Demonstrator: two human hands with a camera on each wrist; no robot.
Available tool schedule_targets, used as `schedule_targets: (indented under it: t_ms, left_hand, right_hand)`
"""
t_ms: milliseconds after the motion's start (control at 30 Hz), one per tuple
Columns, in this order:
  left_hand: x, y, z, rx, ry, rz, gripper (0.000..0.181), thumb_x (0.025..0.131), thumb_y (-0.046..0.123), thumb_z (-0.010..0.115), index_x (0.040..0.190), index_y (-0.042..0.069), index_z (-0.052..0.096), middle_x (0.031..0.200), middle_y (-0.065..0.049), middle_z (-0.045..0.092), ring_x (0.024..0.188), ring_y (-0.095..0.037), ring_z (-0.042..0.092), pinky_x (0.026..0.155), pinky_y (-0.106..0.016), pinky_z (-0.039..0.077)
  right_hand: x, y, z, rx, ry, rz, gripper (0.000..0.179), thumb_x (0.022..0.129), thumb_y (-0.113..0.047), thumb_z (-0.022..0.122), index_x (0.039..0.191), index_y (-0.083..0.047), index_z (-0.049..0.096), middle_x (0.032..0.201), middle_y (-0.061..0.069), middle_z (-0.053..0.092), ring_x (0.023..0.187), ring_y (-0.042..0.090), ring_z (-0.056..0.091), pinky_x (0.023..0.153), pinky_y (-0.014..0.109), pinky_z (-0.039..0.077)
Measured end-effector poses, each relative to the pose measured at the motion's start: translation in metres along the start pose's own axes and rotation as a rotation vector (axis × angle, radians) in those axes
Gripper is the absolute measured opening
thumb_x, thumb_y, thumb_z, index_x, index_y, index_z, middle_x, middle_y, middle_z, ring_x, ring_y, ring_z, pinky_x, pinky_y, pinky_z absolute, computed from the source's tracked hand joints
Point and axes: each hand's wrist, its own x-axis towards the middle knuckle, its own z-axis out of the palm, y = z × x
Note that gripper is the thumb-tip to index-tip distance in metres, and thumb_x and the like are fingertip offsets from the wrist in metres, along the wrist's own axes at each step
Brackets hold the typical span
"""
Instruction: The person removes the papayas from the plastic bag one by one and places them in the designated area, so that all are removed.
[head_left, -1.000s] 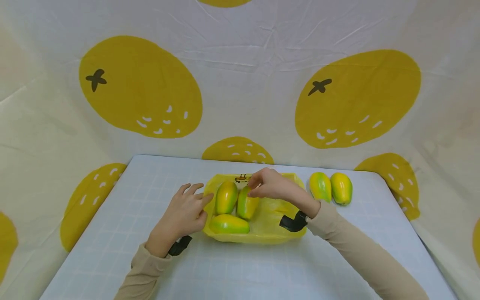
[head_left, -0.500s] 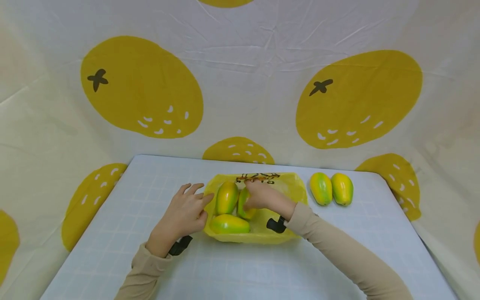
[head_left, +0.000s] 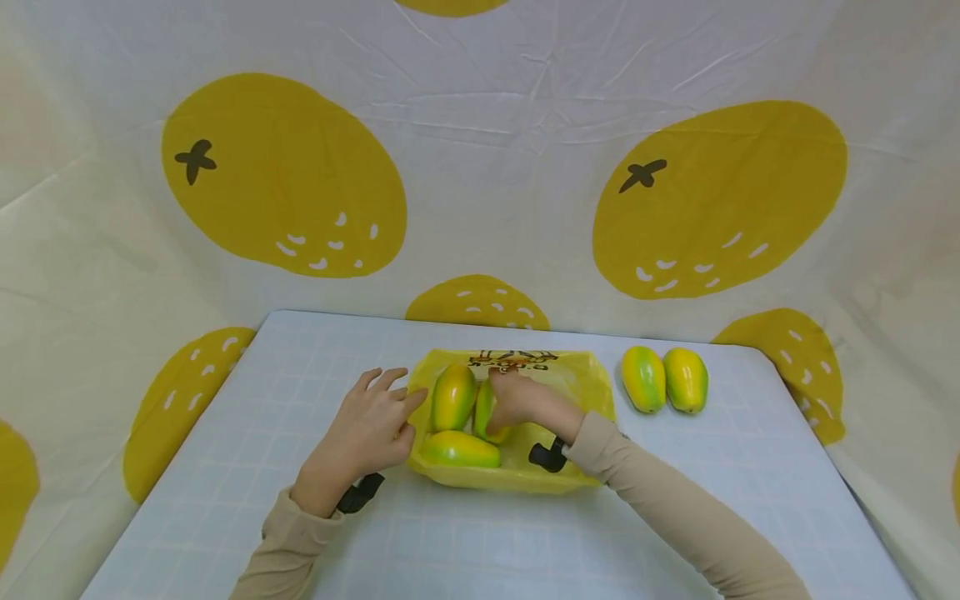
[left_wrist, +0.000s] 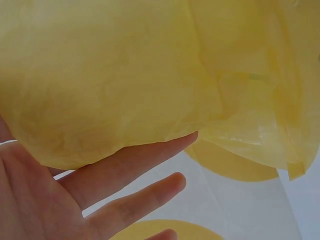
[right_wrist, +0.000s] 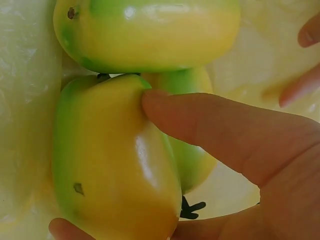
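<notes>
Right hand [head_left: 525, 403] gripping fruit [right_wrist: 112, 160], dark blemish [right_wrist: 78, 189], right-wrist view only

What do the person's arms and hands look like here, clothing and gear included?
Plain beige long sleeves cover both forearms, creased near the cuffs. A black fitting shows by each wrist. The left hand and right hand are ungloved.

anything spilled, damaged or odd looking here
Nothing looks spilled, but a small dark mark interrupts the smooth skin of the fruit the right hand holds; I can't tell if it's damage.
</notes>
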Motion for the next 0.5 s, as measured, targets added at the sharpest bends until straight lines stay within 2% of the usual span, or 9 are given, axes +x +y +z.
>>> schedule_targets:
  t_ms: [133,233,333,500]
  left_hand:
    - [-0.0002,-0.0003,0.0000,-0.004,-0.002,-0.001,0.040,0.078,0.010,0.056,0.114,0.007,0.073,0.101,-0.011,0.074,0.121,-0.037,0.055,0.102,-0.058,0.039]
    - [0.0000,-0.0003,0.0001,-0.004,-0.002,0.000,0.040,0.078,0.009,0.056,0.115,0.007,0.073,0.101,-0.011,0.074,0.122,-0.037,0.055,0.102,-0.058,0.039]
    - [0.0002,-0.0002,0.0002,-0.006,0.000,-0.001,0.040,0.078,0.009,0.056,0.115,0.007,0.073,0.101,-0.011,0.074,0.122,-0.037,0.054,0.103,-0.058,0.039]
    - [0.0004,-0.0006,0.0012,0.000,0.003,-0.001,0.041,0.078,0.010,0.056,0.115,0.008,0.074,0.101,-0.011,0.074,0.122,-0.036,0.055,0.103,-0.058,0.039]
  right_hand:
    - [0.0012,-0.0018,0.0012,-0.013,-0.017,0.020,0.108,0.074,-0.024,0.083,0.157,0.002,0.018,0.153,0.029,0.032,0.095,0.025,0.055,0.072,0.036,0.050]
    - [0.0014,-0.0034,0.0023,-0.015,-0.027,0.035,0.114,0.071,-0.023,0.085,0.157,0.001,0.015,0.155,0.033,0.023,0.085,0.023,0.055,0.066,0.034,0.049]
    - [0.0009,-0.0046,0.0033,-0.025,-0.028,0.046,0.118,0.069,-0.023,0.087,0.158,0.000,0.013,0.156,0.035,0.017,0.088,0.025,0.055,0.069,0.036,0.050]
    - [0.0007,-0.0041,0.0051,-0.040,-0.009,0.038,0.118,0.066,-0.023,0.089,0.157,0.000,0.017,0.153,0.034,0.024,0.104,0.032,0.053,0.079,0.042,0.052]
